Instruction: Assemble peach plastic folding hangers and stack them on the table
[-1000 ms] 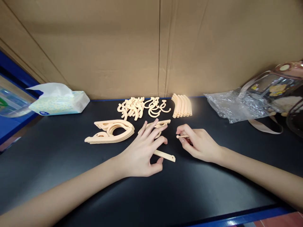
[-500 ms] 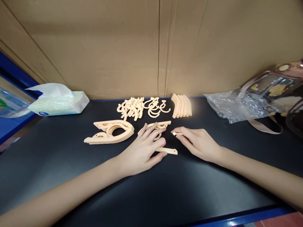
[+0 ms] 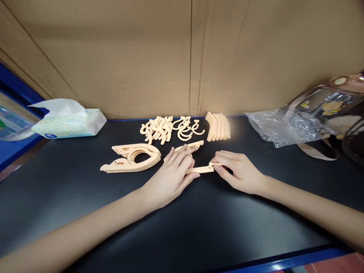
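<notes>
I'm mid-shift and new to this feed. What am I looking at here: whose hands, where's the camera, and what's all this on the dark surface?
There is no machine: these are one person's two bare hands, filmed by a camera worn on the head, looking forward and down. The left hand presses on a flat peach plastic arm piece lying on the black table. The right hand pinches a small peach pin at that piece's end. Behind them lie a stack of curved hanger pieces, a pile of small hooks and a row of short curved bars. A tissue pack sits far left, crumpled clear plastic and a clear bag far right. A cardboard wall stands behind.
</notes>
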The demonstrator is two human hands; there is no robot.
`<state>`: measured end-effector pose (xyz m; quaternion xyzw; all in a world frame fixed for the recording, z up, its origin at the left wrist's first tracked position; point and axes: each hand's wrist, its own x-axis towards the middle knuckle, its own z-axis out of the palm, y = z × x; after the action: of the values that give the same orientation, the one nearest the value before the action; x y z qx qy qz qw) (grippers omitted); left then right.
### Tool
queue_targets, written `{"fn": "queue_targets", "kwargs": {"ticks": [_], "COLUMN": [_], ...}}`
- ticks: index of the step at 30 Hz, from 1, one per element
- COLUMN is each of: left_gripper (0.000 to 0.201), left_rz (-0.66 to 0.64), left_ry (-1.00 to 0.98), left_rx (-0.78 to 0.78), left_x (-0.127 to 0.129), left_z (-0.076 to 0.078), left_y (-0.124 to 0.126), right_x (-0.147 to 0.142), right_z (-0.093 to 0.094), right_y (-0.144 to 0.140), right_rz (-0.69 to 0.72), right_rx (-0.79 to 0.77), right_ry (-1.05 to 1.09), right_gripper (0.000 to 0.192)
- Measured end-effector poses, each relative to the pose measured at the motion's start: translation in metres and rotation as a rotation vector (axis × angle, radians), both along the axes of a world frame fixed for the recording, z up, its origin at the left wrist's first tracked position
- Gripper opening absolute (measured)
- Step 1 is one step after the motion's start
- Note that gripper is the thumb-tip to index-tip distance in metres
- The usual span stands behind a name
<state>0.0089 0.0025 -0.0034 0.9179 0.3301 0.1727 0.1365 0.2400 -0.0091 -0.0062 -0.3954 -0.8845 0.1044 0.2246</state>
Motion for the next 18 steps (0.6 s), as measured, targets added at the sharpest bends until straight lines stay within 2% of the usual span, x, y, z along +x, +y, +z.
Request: {"fn": "queue_targets", "kwargs": {"ticks": [8,18], "left_gripper": [0.018,0.021], "left_rz": [-0.009,0.002], "left_ry": [0.051,0.038], "left_rx": [0.081,0.090], "left_x": [-0.0008,-0.0001], "left_z": [-0.0035,-0.0018], "left_y": [0.0005,-0.0001], "right_x": [-0.0005,0.0006], "right_z": [0.0000,0.0035], "right_y": [-0.0016,-0.0016], "right_rz": [-0.015,-0.010], "right_rx": [-0.087,-0.197], "right_ry": [-0.006,-0.009], "right_gripper": [0.023,0.017]}}
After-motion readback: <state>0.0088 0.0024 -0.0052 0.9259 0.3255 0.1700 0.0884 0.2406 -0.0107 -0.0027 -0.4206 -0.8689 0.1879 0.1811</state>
